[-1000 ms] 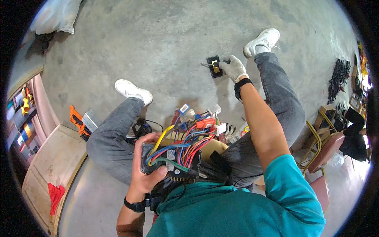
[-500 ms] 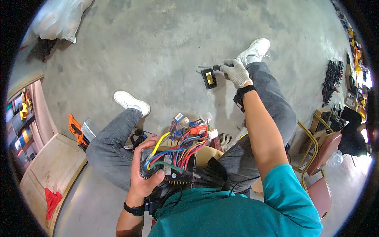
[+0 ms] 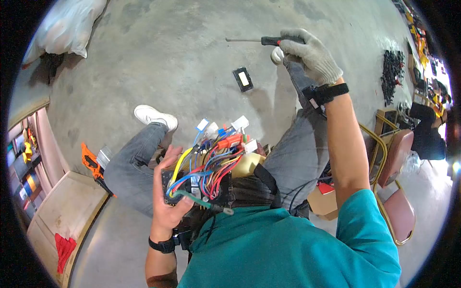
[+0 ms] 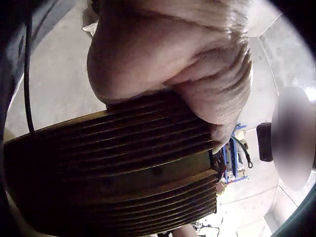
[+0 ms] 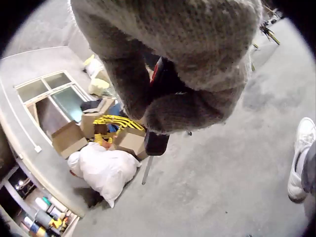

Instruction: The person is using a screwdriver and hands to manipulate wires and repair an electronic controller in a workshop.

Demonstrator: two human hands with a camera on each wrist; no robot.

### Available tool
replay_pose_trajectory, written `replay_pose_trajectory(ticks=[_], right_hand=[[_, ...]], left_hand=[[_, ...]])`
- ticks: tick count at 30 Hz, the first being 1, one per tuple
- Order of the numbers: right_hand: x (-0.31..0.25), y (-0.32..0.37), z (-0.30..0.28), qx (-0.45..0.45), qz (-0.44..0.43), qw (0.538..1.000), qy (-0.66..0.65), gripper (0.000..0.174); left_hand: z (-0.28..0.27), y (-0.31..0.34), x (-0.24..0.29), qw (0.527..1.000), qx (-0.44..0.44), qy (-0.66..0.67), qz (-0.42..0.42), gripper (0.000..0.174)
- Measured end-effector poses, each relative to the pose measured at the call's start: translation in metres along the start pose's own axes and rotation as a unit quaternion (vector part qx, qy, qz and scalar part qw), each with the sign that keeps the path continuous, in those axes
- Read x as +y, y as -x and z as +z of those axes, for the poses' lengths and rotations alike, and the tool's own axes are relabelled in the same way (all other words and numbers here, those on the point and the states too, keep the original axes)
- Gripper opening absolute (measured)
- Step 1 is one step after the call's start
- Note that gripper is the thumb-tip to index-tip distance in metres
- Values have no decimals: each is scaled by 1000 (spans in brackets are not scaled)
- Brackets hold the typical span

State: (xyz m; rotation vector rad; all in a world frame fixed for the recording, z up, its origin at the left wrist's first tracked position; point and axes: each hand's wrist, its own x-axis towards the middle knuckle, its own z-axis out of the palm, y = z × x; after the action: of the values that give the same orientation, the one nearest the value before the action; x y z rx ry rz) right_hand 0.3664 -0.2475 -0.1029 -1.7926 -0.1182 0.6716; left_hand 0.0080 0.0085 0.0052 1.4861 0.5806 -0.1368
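My bare left hand holds a finned motor controller at my lap, thumb over its near edge and fingers along the far side. A bundle of coloured wires with white and red connectors rises from it, and a green lead ends in a ring terminal. Out over the floor, my gloved right hand grips a screwdriver by its black-and-red handle, the long shaft pointing left. Below that shaft in the head view, a small black rectangular part with a pale label lies on the concrete, apart from the hand.
My legs spread to both sides, a white shoe at the left. A tan board with a red cloth stands on the left, near an orange tool. Chairs are at the right; a white sack lies far left.
My right hand has lifted away from the black part, up and to the right, carrying the screwdriver. The part stays on the floor. My left hand keeps the controller at my lap.
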Motion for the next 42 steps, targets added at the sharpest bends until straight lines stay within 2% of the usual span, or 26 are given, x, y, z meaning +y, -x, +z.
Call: replay_pose_trajectory(ticks=[5,6,9,11,14,19,22,23,25,28,29,31,33,35,37,39,42], right_hand=[[-52,45,-1,-15,-39,999,-7,45],[-56,49,-4,-25,-63,997,38,47],[-73,72,-4,-25,-72,994,80,48],[-77,82,-1,-22,-80,993,89,48],[-81,90,3,-35,-73,994,69,50],[-87,100,7,-31,-48,996,66,48],[-93,96,12,-43,-22,998,42,45],[-95,95,17,-48,4,999,22,44],[-98,92,26,-67,-10,997,37,41],[-98,101,34,-74,30,997,23,35],[-109,106,43,-97,12,995,33,35],[-120,118,49,-35,17,999,22,34],[-133,127,41,-50,-21,998,16,35],[-143,134,39,-7,-53,999,5,37],[-149,140,24,-35,-86,996,-15,44],[-153,150,23,-23,-100,994,-40,49],[-167,174,30,-56,-148,987,-33,55]], left_hand=[[-6,23,2,998,-14,-54,32,84],[-8,29,-2,998,-11,-47,27,82],[-16,46,-7,995,-33,-72,58,79],[-16,53,-6,996,-25,-76,44,82],[-13,51,-4,996,-32,-69,54,89],[-14,36,3,996,-20,-65,51,83],[-16,26,0,989,-80,-99,81,85],[-15,25,1,989,-71,-100,80,85],[-9,23,2,987,-70,-114,86,85],[-3,10,2,993,-61,-66,82,87],[-5,17,0,995,-54,-35,77,87],[-12,21,-3,993,-50,-47,96,86],[-12,16,-6,991,-39,-43,118,85],[-12,12,-5,990,-36,-67,116,85],[-6,8,-9,986,-20,-66,150,84],[-2,8,-11,988,-17,-47,143,85],[1,12,-16,983,1,-71,171,86]])
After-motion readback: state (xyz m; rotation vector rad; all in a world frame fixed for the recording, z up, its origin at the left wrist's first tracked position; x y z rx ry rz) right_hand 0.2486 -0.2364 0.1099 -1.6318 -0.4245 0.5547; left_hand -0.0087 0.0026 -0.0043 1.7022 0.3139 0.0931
